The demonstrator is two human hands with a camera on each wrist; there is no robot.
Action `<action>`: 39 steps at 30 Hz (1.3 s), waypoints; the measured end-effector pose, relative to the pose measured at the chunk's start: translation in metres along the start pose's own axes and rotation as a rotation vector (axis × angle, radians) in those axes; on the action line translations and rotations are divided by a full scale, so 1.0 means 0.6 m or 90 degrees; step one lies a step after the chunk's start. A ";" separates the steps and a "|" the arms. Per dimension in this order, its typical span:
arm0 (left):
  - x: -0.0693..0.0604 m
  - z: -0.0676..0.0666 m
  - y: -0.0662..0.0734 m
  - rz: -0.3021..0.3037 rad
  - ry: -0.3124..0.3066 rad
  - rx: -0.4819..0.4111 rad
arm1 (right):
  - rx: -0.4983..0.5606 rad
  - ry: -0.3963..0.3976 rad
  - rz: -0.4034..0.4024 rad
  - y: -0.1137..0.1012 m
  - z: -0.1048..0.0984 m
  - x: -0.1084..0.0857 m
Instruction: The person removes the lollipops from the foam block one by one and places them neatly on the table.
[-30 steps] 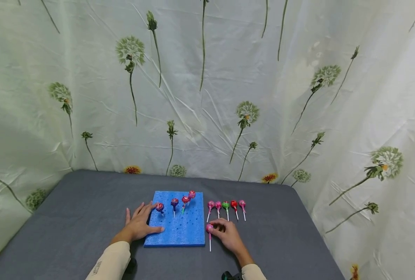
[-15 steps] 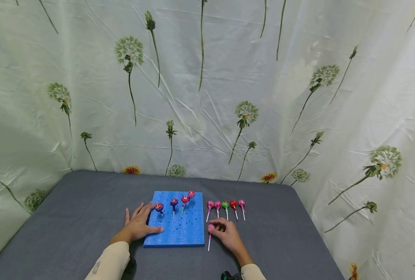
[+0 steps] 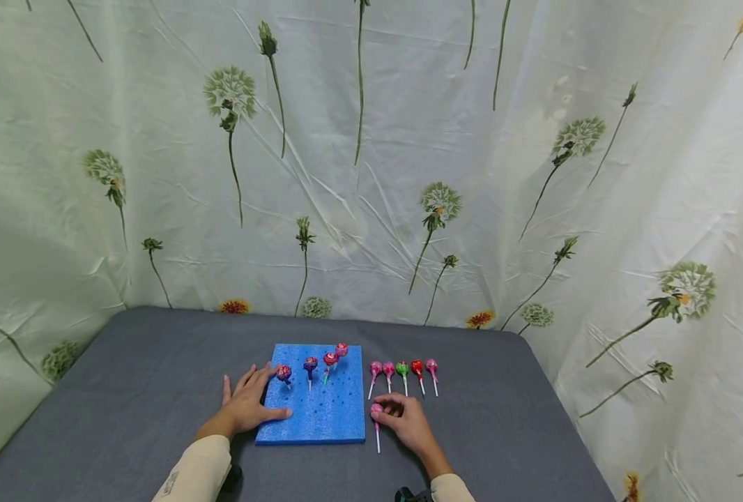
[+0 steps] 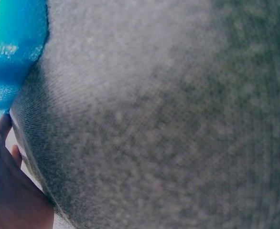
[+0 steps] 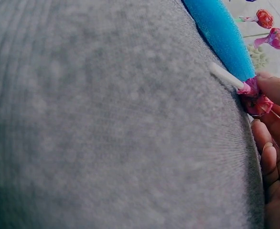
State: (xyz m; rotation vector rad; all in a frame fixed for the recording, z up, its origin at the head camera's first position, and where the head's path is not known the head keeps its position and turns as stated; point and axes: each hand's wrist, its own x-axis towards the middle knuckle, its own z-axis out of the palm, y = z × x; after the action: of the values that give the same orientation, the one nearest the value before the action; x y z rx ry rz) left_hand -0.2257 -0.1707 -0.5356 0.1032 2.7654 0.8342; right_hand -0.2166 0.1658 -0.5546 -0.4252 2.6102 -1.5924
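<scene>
My right hand (image 3: 407,420) pinches a pink lollipop (image 3: 377,410) by its wrapped head, just off the right edge of a blue foam board (image 3: 311,423). In the right wrist view the white stick of that pink lollipop (image 5: 254,100) points away from the fingers. My left hand (image 3: 246,404) rests with spread fingers at the board's left side, its thumb lying on the foam. Several lollipops stand in the board: a purple-and-red one (image 3: 284,373), a dark blue one (image 3: 311,364), a red one (image 3: 330,358) and a pink-red one (image 3: 341,349).
Right of the board several lollipops lie in a row on the grey table (image 3: 484,418), among them a green one (image 3: 402,368) and a red one (image 3: 417,366). A flower-patterned curtain (image 3: 359,209) hangs behind the table.
The pink lollipop has shifted slightly and turned a little in my right fingers, its stick swinging. The left hand keeps its place on the board.
</scene>
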 end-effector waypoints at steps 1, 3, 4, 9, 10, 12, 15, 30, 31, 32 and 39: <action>0.000 0.000 0.000 0.000 0.000 0.000 | 0.001 -0.001 0.011 -0.001 0.001 0.000; -0.001 -0.001 0.000 0.000 0.000 -0.001 | 0.001 -0.001 0.015 -0.001 0.001 0.001; -0.001 -0.001 -0.001 0.000 0.000 -0.001 | 0.001 0.000 0.016 -0.002 0.001 0.001; 0.001 0.001 -0.001 0.001 0.002 0.000 | -0.004 0.012 0.006 -0.005 -0.003 0.000; 0.001 0.002 -0.001 0.001 0.002 0.000 | -0.007 0.014 0.006 -0.005 -0.005 0.000; 0.002 0.004 -0.001 0.001 0.002 0.001 | -0.016 0.021 0.008 -0.007 -0.010 0.001; 0.003 0.007 -0.001 0.000 0.003 0.002 | -0.026 0.030 0.008 -0.014 -0.017 0.004; 0.004 0.004 -0.004 -0.002 -0.002 -0.003 | -0.011 0.036 -0.033 -0.072 -0.008 0.072; 0.004 0.004 -0.004 -0.002 -0.001 -0.001 | -0.008 0.034 -0.035 -0.076 -0.006 0.077; 0.004 0.003 -0.003 -0.003 0.000 0.000 | -0.002 0.033 -0.036 -0.079 -0.004 0.083; 0.006 0.004 -0.005 -0.007 0.003 0.001 | 0.003 0.028 -0.048 -0.095 0.014 0.115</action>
State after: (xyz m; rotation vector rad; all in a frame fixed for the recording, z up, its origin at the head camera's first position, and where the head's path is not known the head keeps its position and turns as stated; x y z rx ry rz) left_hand -0.2284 -0.1713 -0.5398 0.0873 2.7693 0.8299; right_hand -0.2695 0.1161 -0.5018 -0.4989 2.6521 -1.6488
